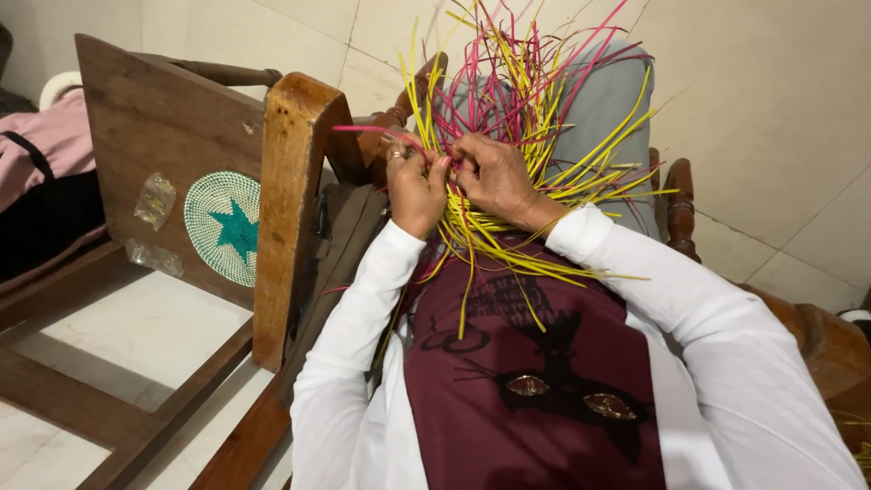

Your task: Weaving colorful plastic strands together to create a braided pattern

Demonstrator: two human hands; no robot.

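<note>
White sleeves and a maroon printed shirt are filling the foreground as a person is weaving thin pink and yellow strips, which are fanning up and out from between the fingers. Left hand and right hand are meeting knuckle to knuckle, fingers pinching closed on the strands at their crossing. Light and springy, the strips likely need gripping close to the woven centre. Left of the fingers, a round green star mat is lying on a wooden chair.

Wooden chair frame stands at left; round woven mat, green star centred, lies on its panel.
</note>
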